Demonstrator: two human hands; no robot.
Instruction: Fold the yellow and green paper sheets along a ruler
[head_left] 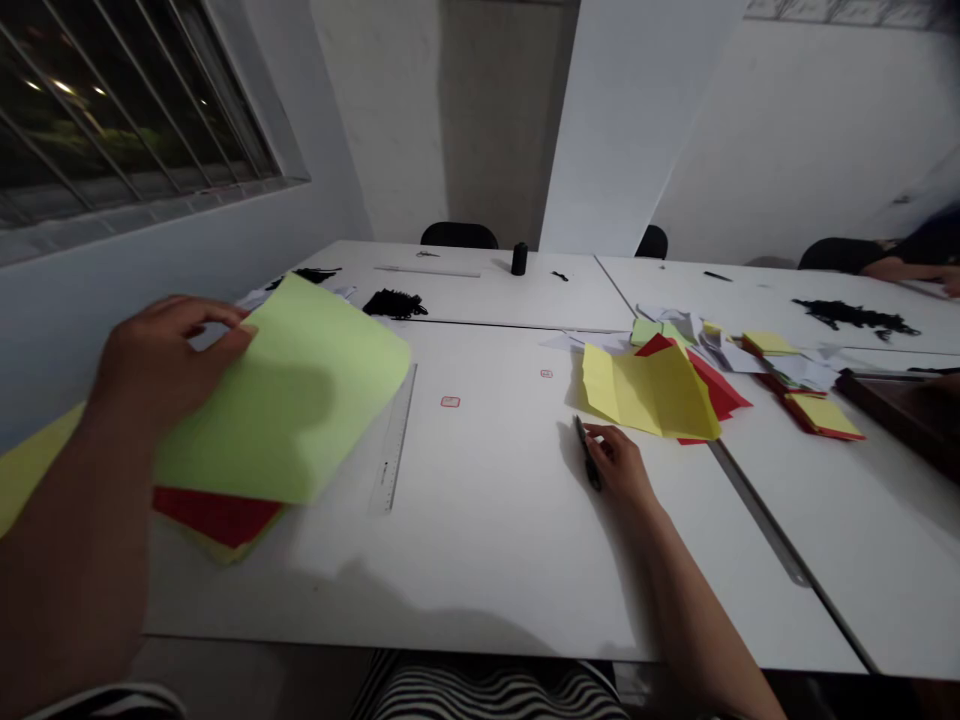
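My left hand (169, 355) pinches the upper left edge of a light green paper sheet (292, 400), which is lifted and tilted over the table. Below that sheet, part of a stack shows, with a red sheet (225, 515) on top and yellow and green edges under it. My right hand (619, 465) rests on the white table with its fingers around a slim black pen (587, 455), pointed end away from me. Just beyond this hand lies a creased yellow sheet (652, 388) over red paper (724, 385). A clear ruler (401, 440) lies between my hands.
Black string bundles (394, 303) and a black thread spool (519, 259) are on the far table. Stacked coloured papers (821, 412) and a dark brown tray-like object (900, 415) sit to the right. Another person's arm (911, 270) rests at far right.
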